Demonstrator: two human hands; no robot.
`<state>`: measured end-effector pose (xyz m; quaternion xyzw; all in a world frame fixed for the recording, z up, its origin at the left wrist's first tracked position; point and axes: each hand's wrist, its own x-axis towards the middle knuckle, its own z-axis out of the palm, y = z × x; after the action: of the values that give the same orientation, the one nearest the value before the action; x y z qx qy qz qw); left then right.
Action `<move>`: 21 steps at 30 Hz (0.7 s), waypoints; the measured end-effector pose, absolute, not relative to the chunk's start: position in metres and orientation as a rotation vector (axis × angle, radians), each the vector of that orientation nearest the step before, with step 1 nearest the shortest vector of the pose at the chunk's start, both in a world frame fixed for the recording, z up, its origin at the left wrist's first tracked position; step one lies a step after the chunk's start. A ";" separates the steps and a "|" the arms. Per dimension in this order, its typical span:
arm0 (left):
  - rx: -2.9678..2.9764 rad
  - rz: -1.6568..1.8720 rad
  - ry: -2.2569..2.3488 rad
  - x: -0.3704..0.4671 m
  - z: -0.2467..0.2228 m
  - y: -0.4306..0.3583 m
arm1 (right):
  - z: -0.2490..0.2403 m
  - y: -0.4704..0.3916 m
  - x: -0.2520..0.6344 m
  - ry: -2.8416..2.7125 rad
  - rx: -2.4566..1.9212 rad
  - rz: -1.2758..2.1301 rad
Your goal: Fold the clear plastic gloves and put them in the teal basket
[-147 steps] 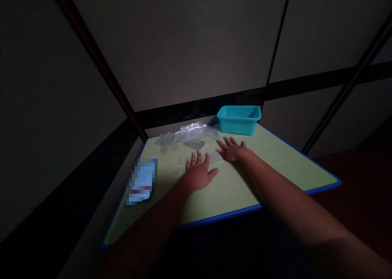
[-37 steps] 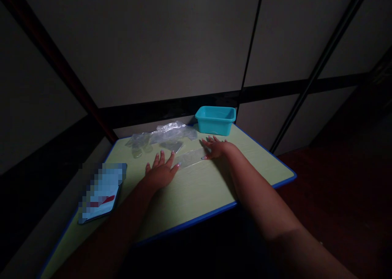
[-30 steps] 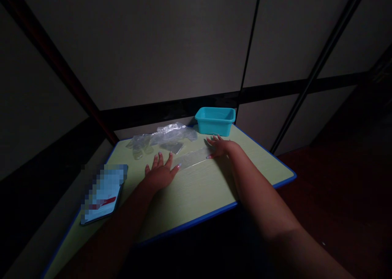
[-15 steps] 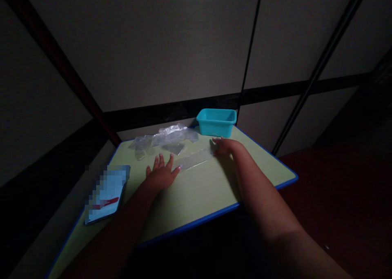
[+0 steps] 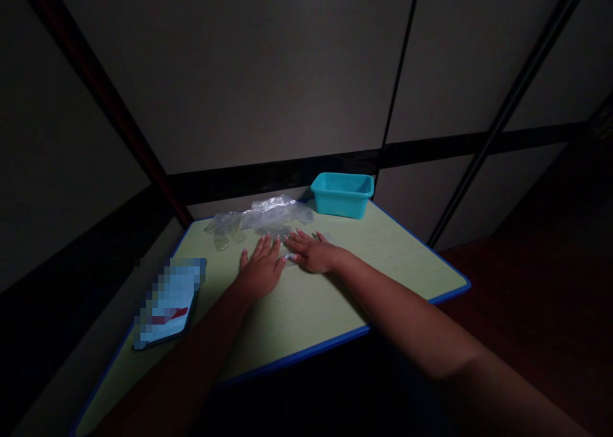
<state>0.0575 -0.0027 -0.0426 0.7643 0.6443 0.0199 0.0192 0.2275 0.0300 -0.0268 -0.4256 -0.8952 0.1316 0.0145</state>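
Clear plastic strip [image 5: 290,266]: lying flat on the pale green, blue-edged table [image 5: 311,319], near its middle; most of it is hidden under the hands, with a little showing between the thumbs.
Left hand [image 5: 260,276]: palm down at the strip's left end; fingers spread a little, thumb reaching towards the other hand, nothing pinched.
Right hand [image 5: 316,256]: palm down over the strip, just beside the left hand; fingers extended and slightly parted. How firmly either hand presses, I cannot tell.
Feel of the strip: probably very light, thin and soft, more likely to wrinkle than to break; its smooth face may slide on the tabletop or cling to skin.
Where to hold it: by an end or a long edge, lifted gently with a fingertip and thumb; spread fingers would suit keeping it flat. A hard tug could crease or stretch it.
Crumpled plastic [image 5: 282,214]: a loose, shiny, see-through heap behind the hands, towards the far edge.
Tub [image 5: 341,205]: turquoise, rectangular, upright at the far right of the tabletop, right of the heap.
Tablet or phone [image 5: 175,299]: lit and blurred, lying at the table's left side, beside the left forearm.
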 end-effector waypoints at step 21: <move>2.270 -0.048 1.987 0.055 -0.050 -0.001 | -0.018 0.045 0.257 -2.815 -1.769 0.636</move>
<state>0.0554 -0.0008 -0.0498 0.7509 0.6573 -0.0158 0.0620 0.2567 0.0447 -0.0176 -0.5188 -0.8254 0.1865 -0.1215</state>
